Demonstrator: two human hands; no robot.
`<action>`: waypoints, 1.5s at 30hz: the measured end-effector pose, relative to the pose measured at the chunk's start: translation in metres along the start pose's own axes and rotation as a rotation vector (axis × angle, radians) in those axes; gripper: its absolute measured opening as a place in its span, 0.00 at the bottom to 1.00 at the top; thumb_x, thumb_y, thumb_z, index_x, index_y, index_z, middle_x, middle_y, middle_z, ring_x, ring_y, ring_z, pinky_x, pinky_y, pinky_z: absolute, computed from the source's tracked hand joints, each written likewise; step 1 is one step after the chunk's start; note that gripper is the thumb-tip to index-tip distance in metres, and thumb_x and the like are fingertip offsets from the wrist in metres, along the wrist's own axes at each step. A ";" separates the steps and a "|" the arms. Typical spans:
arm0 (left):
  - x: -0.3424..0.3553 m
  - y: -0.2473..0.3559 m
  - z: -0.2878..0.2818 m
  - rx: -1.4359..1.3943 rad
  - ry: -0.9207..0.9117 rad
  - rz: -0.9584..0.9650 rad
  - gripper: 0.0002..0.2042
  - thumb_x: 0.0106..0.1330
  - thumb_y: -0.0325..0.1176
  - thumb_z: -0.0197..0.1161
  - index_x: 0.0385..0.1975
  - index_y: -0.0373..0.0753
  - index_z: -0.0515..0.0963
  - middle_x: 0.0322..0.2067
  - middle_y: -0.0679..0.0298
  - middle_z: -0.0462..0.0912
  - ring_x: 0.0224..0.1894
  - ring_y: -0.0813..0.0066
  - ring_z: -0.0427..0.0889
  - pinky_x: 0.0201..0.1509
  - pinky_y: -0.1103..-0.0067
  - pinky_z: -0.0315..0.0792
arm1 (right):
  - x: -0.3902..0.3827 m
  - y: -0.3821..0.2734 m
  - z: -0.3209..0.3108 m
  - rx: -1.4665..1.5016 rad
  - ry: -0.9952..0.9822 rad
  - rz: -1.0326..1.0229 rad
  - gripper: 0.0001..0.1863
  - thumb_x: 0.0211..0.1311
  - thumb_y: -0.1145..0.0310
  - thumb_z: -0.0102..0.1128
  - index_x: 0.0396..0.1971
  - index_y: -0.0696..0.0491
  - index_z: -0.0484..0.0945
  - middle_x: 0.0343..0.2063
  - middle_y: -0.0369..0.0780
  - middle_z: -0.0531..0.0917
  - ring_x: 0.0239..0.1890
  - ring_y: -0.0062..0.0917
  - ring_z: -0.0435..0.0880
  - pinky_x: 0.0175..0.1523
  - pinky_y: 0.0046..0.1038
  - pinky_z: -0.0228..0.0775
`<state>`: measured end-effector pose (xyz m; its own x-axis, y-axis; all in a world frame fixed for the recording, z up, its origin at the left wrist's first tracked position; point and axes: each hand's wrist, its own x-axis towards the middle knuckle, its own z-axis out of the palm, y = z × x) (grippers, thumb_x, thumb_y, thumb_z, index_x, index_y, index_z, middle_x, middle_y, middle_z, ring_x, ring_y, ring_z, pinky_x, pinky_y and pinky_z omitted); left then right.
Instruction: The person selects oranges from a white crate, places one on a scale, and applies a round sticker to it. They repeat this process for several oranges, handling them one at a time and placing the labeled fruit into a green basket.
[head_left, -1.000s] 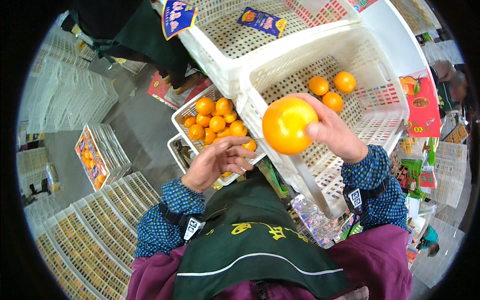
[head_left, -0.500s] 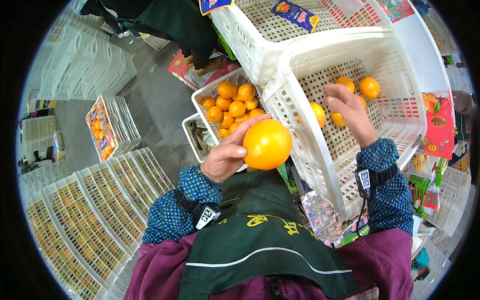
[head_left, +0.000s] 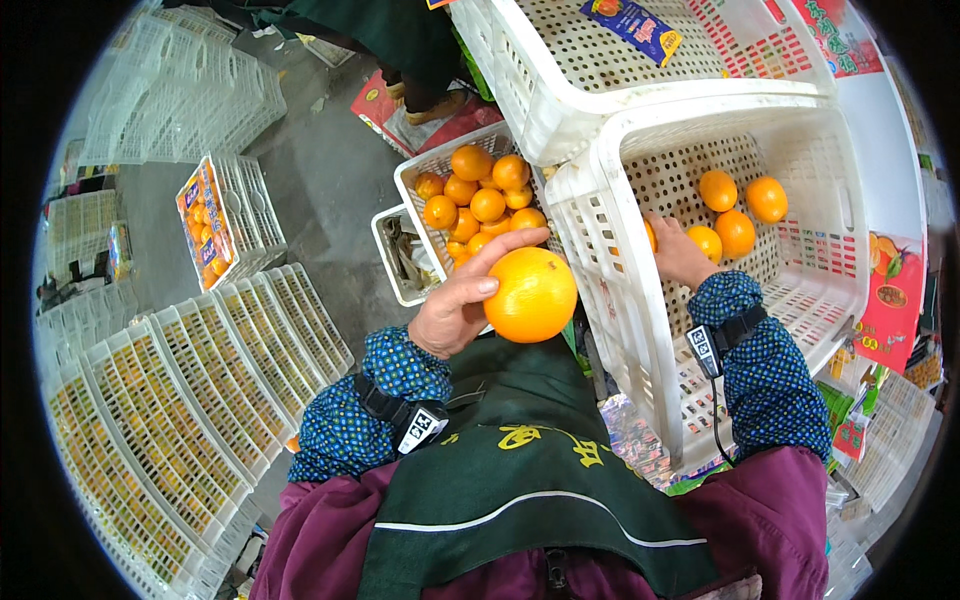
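Observation:
My left hand (head_left: 460, 300) holds a large orange (head_left: 530, 295) above my green apron (head_left: 525, 520), thumb pressed on its side. My right hand (head_left: 680, 255) reaches into the white perforated crate (head_left: 825, 150) at the right, fingers curled on a partly hidden orange (head_left: 650, 233) near the crate's inner left side. Several other oranges (head_left: 766, 200) lie on that crate's floor. Just beyond my left hand, a smaller white basket (head_left: 420, 175) holds many oranges (head_left: 487, 205).
Another crate (head_left: 550, 80) with a blue label stands behind. A printed carton box (head_left: 205, 225) and stacked slatted baskets (head_left: 190, 400) are on the left, a red carton (head_left: 890, 320) at the right. Another person's legs and green apron (head_left: 400, 40) are at the top.
The large orange has passed from my right hand to my left. My right hand has moved from it down into the crate onto another orange. The view has shifted slightly.

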<state>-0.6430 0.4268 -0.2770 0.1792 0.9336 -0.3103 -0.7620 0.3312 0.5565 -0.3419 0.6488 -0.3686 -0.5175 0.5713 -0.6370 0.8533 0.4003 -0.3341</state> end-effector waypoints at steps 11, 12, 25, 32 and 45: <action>0.014 -0.040 -0.107 0.256 0.786 -0.129 0.31 0.74 0.43 0.52 0.73 0.34 0.60 0.69 0.58 0.67 0.67 0.64 0.71 0.71 0.68 0.63 | 0.027 0.008 0.002 0.427 -0.054 0.069 0.50 0.54 0.44 0.71 0.71 0.57 0.63 0.57 0.57 0.77 0.59 0.47 0.79 0.64 0.38 0.73; 0.012 -0.043 -0.111 0.265 0.744 -0.134 0.31 0.74 0.43 0.53 0.73 0.34 0.61 0.69 0.58 0.67 0.67 0.64 0.71 0.71 0.67 0.63 | 0.028 0.010 0.001 0.530 -0.082 0.105 0.49 0.55 0.45 0.70 0.71 0.57 0.63 0.56 0.55 0.78 0.58 0.45 0.80 0.62 0.37 0.74; 0.014 -0.032 -0.088 0.194 0.523 -0.160 0.22 0.74 0.39 0.54 0.64 0.35 0.71 0.59 0.57 0.80 0.56 0.67 0.81 0.60 0.73 0.74 | -0.055 0.031 -0.073 1.771 -0.302 -0.173 0.29 0.74 0.54 0.56 0.67 0.58 0.70 0.60 0.45 0.82 0.59 0.33 0.83 0.68 0.41 0.72; 0.010 -0.015 -0.051 0.214 0.351 -0.157 0.24 0.74 0.38 0.51 0.65 0.30 0.69 0.58 0.54 0.82 0.55 0.66 0.83 0.60 0.75 0.75 | -0.117 0.002 -0.094 1.931 -0.066 -0.406 0.24 0.75 0.54 0.56 0.59 0.56 0.76 0.56 0.44 0.84 0.58 0.33 0.84 0.66 0.40 0.75; -0.023 0.002 0.029 -0.015 -0.229 -0.155 0.31 0.78 0.48 0.48 0.75 0.37 0.58 0.67 0.53 0.72 0.63 0.61 0.78 0.66 0.67 0.73 | -0.177 -0.158 -0.122 0.846 0.037 -0.412 0.38 0.69 0.48 0.56 0.69 0.61 0.66 0.63 0.44 0.75 0.69 0.29 0.71 0.67 0.34 0.69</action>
<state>-0.6305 0.4100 -0.2463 0.4291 0.8790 -0.2078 -0.7232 0.4722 0.5039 -0.3932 0.5718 -0.1180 -0.7782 0.5286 -0.3391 0.3586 -0.0693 -0.9309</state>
